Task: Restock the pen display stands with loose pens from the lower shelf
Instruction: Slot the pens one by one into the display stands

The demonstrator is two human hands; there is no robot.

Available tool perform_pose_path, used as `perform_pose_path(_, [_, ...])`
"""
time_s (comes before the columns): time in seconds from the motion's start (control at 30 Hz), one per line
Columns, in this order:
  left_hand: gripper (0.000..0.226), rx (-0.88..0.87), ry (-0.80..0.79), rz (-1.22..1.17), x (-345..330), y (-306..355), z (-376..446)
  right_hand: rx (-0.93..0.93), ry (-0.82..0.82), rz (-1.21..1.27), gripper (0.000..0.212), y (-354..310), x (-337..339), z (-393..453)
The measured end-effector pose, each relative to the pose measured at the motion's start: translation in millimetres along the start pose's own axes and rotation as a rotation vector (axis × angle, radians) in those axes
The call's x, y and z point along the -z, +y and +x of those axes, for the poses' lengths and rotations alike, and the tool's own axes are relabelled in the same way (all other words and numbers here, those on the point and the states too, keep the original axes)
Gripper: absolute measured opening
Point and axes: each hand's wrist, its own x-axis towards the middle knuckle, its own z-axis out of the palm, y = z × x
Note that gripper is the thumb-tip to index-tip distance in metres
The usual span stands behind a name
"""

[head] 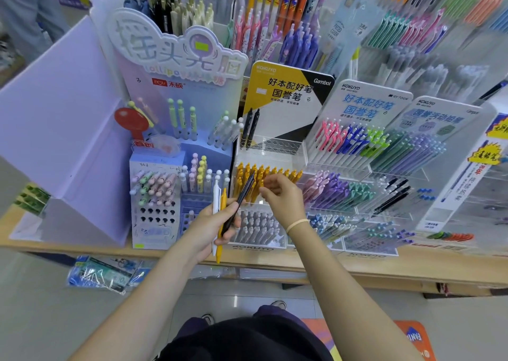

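A white pen (216, 204), a yellow pen (221, 223) and a dark pen (239, 201) stood bunched in the left hand (211, 228), whose fingers curled round them before the yellow pen rack (264, 175). The right hand (280, 193) hovered beside, fingers loosely curled, holding nothing.

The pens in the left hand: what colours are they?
White, yellow and black pens in the left hand, clearest in the head view.
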Motion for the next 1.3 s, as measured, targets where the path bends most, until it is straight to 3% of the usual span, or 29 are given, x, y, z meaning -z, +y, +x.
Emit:
perform_pose_path(0.17, [0.019,-0.029,0.004,-0.044,-2,4,-5,-0.102,0.062,0.089,0.008,-13,3,-5])
perform_pose_path(0.3, [0.021,-0.025,-0.009,-0.015,-9,8,-4,-0.25,-0.127,0.507,0.017,-34,14,-14])
perform_pose_path(0.37, [0.021,-0.011,-0.034,0.012,-15,9,-4,-0.252,-0.199,0.563,0.015,-38,17,-16])
perform_pose_path(0.47, [0.023,-0.006,-0.038,0.034,-19,10,-1,-0.247,-0.127,0.629,0.014,-39,25,-14])
perform_pose_path(0.73, [0.022,-0.106,-0.034,0.132,-22,37,7,-0.123,0.189,0.687,0.015,-57,53,12])
perform_pose_path(0.9, [0.027,-0.131,-0.081,0.226,-30,62,9,0.009,0.255,0.635,0.012,-77,54,36])
perform_pose_path(1.07, [0.031,-0.162,0.0,0.233,-32,68,23,-0.001,0.316,0.514,0.012,-75,46,65])
perform_pose_path(1.3, [0.029,-0.162,-0.011,0.195,-36,73,38,0.028,0.285,0.364,0.013,-69,36,88])
